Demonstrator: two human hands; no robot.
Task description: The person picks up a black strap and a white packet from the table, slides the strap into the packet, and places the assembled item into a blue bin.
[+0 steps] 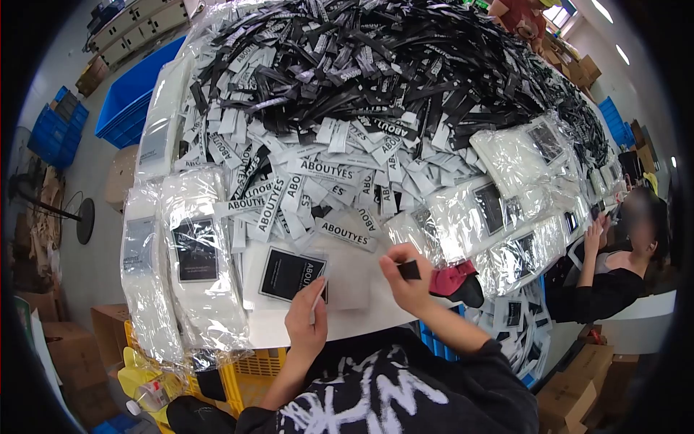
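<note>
In front of me a flat clear bag with a black printed label (283,273) lies on a pale stack of bags (347,295) at the table's near edge. My left hand (306,318) is at the label's right-hand side, fingers together, with a thin white edge showing by the thumb; what it grips is mostly hidden. To the right, my right hand (409,286) is closed on a small black piece (409,270), held above the white tabletop. Just beyond both hands lie loose white packets (345,233) printed ABOUTYES.
A big heap of black packets (347,58) covers the far table. Bundles of clear bags stand left (199,289) and right (481,213). A red and black item (455,281) lies beside my right hand. A co-worker (614,267) sits at right. A yellow crate (253,369) is below.
</note>
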